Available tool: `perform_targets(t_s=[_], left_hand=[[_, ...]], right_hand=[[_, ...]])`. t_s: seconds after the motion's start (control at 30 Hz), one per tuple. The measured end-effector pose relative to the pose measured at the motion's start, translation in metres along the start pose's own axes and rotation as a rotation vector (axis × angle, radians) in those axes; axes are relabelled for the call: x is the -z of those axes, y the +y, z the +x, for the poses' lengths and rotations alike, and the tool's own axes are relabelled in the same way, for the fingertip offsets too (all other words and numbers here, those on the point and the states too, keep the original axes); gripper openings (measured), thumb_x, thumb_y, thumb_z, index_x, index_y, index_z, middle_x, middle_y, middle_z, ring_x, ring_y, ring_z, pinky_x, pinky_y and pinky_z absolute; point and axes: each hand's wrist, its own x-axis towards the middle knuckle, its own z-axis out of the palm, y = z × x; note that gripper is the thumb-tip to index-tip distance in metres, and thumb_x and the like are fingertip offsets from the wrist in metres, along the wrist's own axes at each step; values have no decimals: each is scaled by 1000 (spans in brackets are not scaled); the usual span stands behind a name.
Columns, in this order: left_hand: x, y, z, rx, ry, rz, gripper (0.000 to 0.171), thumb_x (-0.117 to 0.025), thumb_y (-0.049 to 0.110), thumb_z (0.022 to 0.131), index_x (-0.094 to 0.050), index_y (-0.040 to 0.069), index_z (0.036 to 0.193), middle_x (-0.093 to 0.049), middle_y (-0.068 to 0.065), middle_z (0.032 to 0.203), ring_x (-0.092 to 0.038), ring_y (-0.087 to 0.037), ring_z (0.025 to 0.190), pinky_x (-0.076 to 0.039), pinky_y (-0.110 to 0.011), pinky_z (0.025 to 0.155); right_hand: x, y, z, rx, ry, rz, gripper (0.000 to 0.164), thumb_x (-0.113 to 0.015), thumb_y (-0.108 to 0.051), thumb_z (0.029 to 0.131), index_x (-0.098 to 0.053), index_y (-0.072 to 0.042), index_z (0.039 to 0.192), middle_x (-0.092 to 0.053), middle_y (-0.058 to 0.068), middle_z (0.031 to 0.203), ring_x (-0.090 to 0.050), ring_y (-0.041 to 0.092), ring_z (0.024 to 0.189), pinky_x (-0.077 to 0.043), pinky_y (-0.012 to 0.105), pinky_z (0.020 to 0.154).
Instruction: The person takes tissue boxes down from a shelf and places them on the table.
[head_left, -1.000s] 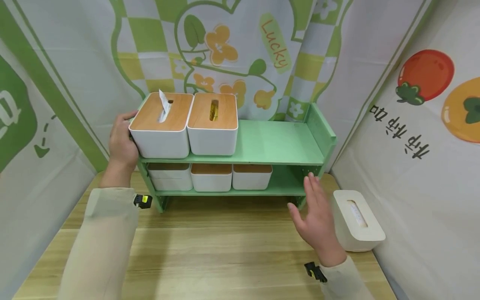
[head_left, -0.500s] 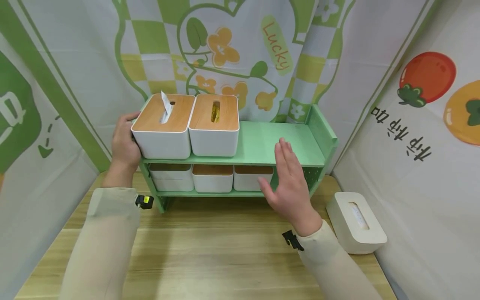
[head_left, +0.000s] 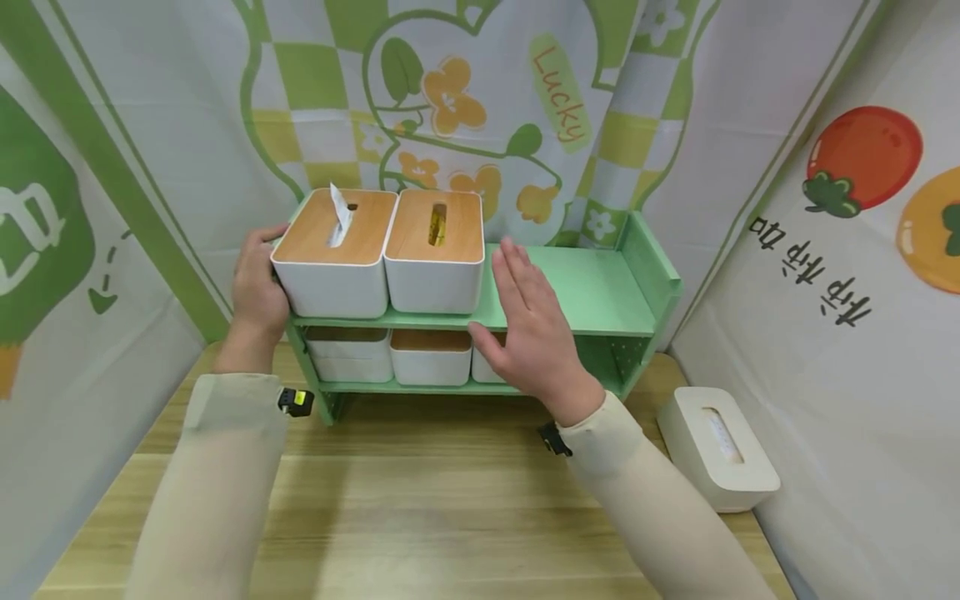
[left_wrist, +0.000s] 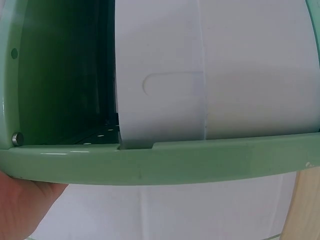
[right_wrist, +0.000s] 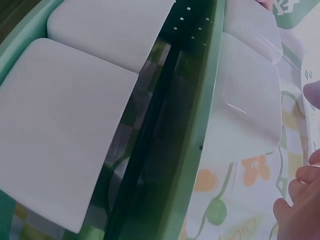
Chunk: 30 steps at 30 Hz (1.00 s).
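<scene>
A green two-tier shelf (head_left: 600, 287) stands at the back. Two white tissue boxes with wood-look lids sit side by side on its upper tier: the left tissue box (head_left: 330, 287) has a tissue sticking up, and the right tissue box (head_left: 435, 287) shows something yellow in its slot. My left hand (head_left: 258, 287) grips the shelf's left end, some fingertips hidden behind the panel and box; in the left wrist view it shows below the green side panel (left_wrist: 200, 162). My right hand (head_left: 528, 333), fingers straight, is just right of the right tissue box, overlapping the shelf front.
On the lower tier are more tissue boxes, including a middle tissue box (head_left: 431, 362); my right hand partly covers the rightmost one. An off-white tissue box (head_left: 720, 450) stands on the wooden table (head_left: 405, 517) at the right. Printed cloth walls (head_left: 750, 100) surround the table.
My right hand has moved left and a little up, from the shelf's right end to near the upper right tissue box. The left hand has stayed at the shelf's left end.
</scene>
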Motion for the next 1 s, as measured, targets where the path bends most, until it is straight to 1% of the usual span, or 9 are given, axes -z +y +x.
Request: perform_targets(t_s=[0.1,0.2,0.37,0.43,0.53,0.67,0.83,1.0], left_hand=[[-1,0,-1,2,4,-3,54,-17,31,103,-52,12,140,-49,-6,144,-39,-17,131,-27,-32,106],[-2,-1,-1,-2,4,-1,54,-17,31,103,-53,12,140,-49,-6,144,-39,-16,130,-27,-32,106],[-2,-1,0,-1,-4,3,54,-18,32,103,-53,13,140,-49,-5,144,-39,-16,131,-27,-32,106],[-2,-2,0,-3,1,3,54,-18,32,103,-53,13,139,-49,-5,144,-39,-15,131,-27,-32,106],[-1,-2,1,-5,8,2,54,-18,32,103,-54,13,139,-50,-6,144,-40,-14,130,-28,-31,105],[-1,-1,2,-3,9,-10,54,-18,31,103,-54,13,139,-50,-6,144,-40,-15,129,-28,-31,105],[-1,-1,2,8,1,0,54,-17,32,103,-53,14,140,-49,-5,144,-40,-15,131,-27,-31,106],[-1,-2,1,14,-5,11,55,-17,33,104,-52,13,140,-48,-5,145,-38,-16,133,-26,-32,107]], right_hand=[[-2,0,8,-3,-47,-25,81,-66,-28,93,-26,10,152,-22,23,159,-15,30,148,-19,52,114],[-2,1,15,-26,-107,-54,79,-66,-29,94,-27,8,152,-25,22,159,-17,28,148,-18,49,115],[-3,3,27,-96,-251,-101,69,-58,-32,99,-33,5,152,-30,18,158,-21,27,147,-12,40,117],[-3,5,32,-115,-303,-120,64,-55,-32,101,-36,4,151,-33,17,157,-23,28,146,-11,39,117],[-6,9,39,-129,-346,-133,57,-51,-30,103,-41,2,149,-37,16,155,-26,28,145,-13,40,117],[-6,13,44,-139,-346,-117,51,-51,-28,103,-47,0,146,-42,15,152,-33,27,142,-18,41,116],[0,14,39,-164,-314,-98,48,-54,-27,102,-51,0,142,-48,14,148,-39,26,139,-22,43,114],[6,11,37,-171,-293,-98,45,-56,-27,100,-55,0,136,-52,14,143,-40,28,138,-23,46,114]])
